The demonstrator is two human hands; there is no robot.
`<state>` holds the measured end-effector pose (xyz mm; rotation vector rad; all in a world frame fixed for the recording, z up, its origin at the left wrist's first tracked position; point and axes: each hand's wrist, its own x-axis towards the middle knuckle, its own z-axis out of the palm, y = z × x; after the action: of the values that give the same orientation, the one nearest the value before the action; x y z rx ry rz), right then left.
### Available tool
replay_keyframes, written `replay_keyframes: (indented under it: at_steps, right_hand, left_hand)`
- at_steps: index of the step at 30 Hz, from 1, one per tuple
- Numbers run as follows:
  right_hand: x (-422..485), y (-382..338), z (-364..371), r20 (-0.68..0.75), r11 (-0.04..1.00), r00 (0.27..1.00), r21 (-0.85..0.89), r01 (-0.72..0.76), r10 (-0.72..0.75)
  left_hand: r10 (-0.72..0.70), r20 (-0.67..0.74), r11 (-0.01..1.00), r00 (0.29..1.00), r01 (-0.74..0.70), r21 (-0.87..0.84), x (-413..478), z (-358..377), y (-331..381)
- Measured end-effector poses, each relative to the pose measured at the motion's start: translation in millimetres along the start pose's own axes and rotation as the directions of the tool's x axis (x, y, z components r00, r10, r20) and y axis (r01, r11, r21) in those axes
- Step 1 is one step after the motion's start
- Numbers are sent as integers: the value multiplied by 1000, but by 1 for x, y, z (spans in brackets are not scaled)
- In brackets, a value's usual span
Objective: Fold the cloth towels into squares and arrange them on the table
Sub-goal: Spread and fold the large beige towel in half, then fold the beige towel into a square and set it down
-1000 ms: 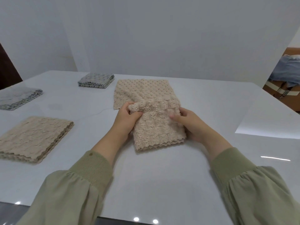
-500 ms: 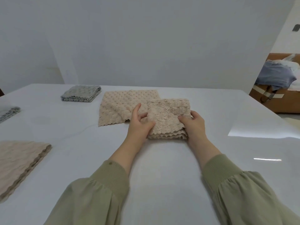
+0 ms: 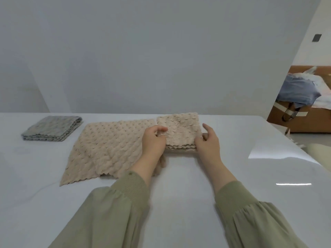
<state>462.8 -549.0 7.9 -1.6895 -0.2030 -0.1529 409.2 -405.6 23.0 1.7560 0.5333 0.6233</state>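
Beige and nubbly, the folded towel [image 3: 179,133] sits square on the white desk [image 3: 179,203] toward its far edge, layered edges facing me. My left hand [image 3: 154,140] pinches its left side between thumb and fingers, wrist resting over the flat, unfolded beige towel [image 3: 109,149] just beside it. My right hand [image 3: 207,142] cups the right side, thumb on the cloth, fingers raised and loose. 1 grey folded towel [image 3: 52,128] lies far left. I read no writing anywhere.
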Motion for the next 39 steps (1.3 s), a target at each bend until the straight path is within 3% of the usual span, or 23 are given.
replay_keyframes:
  at_steps: [5,10,11,13,15,18,21,24,30,35,39]
  right_hand:
    - [55,13,1,-129,999,991,-23,-25,22]
    - [84,25,6,-74,962,995,-267,52,-74]
    - [86,28,7,-48,916,995,-397,60,-86]
    - [87,33,9,-3,711,996,-700,62,-89]
    - [80,32,11,42,570,990,-814,110,-132]
    - [61,23,21,165,498,968,-833,240,-191]
    - [33,14,36,245,492,951,-814,308,-190]
    - [-3,5,48,294,511,931,-779,364,-216]
    - [-70,-11,62,361,549,896,-708,444,-259]
    - [-117,-21,78,414,548,867,-673,497,-278]
    - [-144,-21,88,477,531,845,-663,527,-242]
  left_hand:
    - [77,71,992,994,-84,96,47,38,5]
    - [93,125,964,988,-121,237,83,57,-7]
    - [81,146,943,986,-123,309,86,58,-10]
    - [82,214,846,973,-182,501,88,57,-18]
    - [120,276,752,954,-269,602,79,54,-22]
    - [201,334,673,921,-377,636,61,40,-18]
    - [296,395,532,870,-493,688,42,13,-8]
    - [317,381,462,868,-492,738,17,-29,-10]
    - [354,244,549,903,-412,727,-50,-105,-41]
    - [332,226,560,916,-384,734,-77,-142,-53]
    - [185,199,558,962,-270,784,-86,-171,-64]
